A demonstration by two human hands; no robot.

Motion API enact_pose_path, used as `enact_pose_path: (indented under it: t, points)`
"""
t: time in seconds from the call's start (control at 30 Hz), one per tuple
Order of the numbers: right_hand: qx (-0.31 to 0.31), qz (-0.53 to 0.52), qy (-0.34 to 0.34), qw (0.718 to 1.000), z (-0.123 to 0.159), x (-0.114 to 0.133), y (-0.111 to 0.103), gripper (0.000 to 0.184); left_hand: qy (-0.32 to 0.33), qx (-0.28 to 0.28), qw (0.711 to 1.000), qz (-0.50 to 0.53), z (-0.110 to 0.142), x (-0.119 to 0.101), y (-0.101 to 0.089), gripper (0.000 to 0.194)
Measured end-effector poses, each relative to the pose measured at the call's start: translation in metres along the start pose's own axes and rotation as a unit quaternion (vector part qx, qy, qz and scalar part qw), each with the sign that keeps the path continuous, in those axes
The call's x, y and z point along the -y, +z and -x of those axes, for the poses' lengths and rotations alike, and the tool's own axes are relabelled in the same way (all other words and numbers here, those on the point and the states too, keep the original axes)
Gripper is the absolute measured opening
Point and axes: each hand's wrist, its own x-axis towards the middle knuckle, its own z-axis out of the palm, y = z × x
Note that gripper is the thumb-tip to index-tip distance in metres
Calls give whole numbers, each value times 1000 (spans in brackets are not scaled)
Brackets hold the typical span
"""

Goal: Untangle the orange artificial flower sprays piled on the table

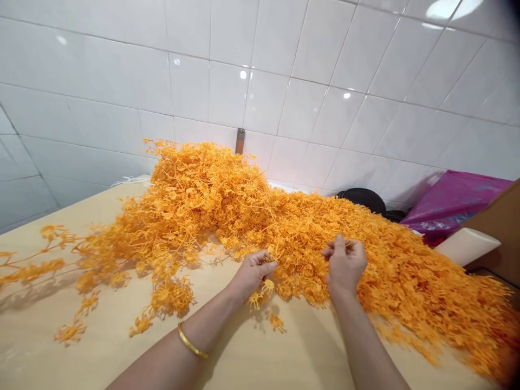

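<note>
My left hand [252,273], with a gold bangle [190,341] on its wrist, is closed with thumb and fingertips pinched on an orange plastic flower piece [267,287]. Small flower heads dangle just under that hand. To the right, my right hand [346,264] is curled with thumb against fingers, in front of the heap of loose orange flower pieces [398,271]. What sits between its fingertips is too small to make out. A taller pile of branching orange stems [203,189] rises behind my left hand. One loose flower piece [277,322] lies on the table below my hands.
The pale yellow table [122,357] runs up to a white tiled wall [276,86]. Stray sprigs [69,331] spread to the left. At the back right are black round objects [361,199], a purple bag [455,200], a cream roll [467,245] and a brown cardboard box [498,233].
</note>
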Motion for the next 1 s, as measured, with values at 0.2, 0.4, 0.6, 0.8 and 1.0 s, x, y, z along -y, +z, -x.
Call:
enact_pose_path:
  t: [0.2, 0.4, 0.6, 0.8, 1.0]
  points:
    - [259, 74, -88, 959, 28, 12, 4, 28, 47, -25, 997, -57, -5, 3, 6, 15]
    - [445, 205, -140, 860, 35, 13, 8, 34, 135, -21, 983, -123, -7, 7, 5, 12]
    - [383, 124, -164, 901, 41, 6, 12, 17, 131, -19, 978, -160, -10, 7, 5, 19]
    - [226, 112, -118, 961, 48, 4, 15, 16, 158, -11, 972, -171, -16, 2, 7, 16]
    - [194, -2, -68, 979, 53, 4, 23, 19, 210, -20, 953, -220, -14, -5, 7, 23]
